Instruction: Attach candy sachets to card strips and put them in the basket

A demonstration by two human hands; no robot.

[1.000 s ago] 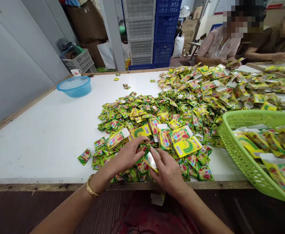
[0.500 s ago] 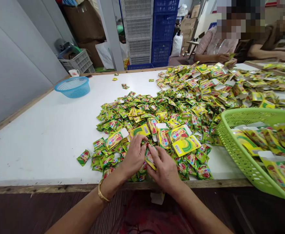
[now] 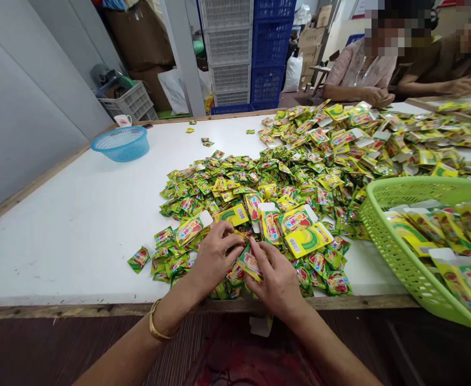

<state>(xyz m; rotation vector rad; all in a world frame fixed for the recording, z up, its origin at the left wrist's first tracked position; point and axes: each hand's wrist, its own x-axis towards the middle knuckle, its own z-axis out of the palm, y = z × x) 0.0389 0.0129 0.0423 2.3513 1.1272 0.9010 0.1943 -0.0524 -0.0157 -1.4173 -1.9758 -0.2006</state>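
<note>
My right hand (image 3: 276, 281) is closed round a small green and yellow candy box (image 3: 250, 261), its thumb and fingertips along the sides. At the upper end of that box, my left hand (image 3: 215, 257) has its fingers curled beside a yellow flap; whatever lies between them is hidden. A gold bangle is on the left wrist. Under and around both hands spreads a heap of green candy packets (image 3: 235, 179). Just beyond the hands, several flat candy boxes, one a yellow box (image 3: 308, 239), lie on the heap, some with white flaps showing.
A green basket (image 3: 384, 236) holding candy boxes stands at the right edge. Behind it lies a large pile of boxes (image 3: 352, 128). A blue basket (image 3: 120, 147) and a white cup (image 3: 123, 120) are at the far left. Two people sit across the table (image 3: 78, 230).
My left hand has drawn slightly left from the box, its fingers a little further apart. The box in my right hand has tilted and shows more of its printed face.
</note>
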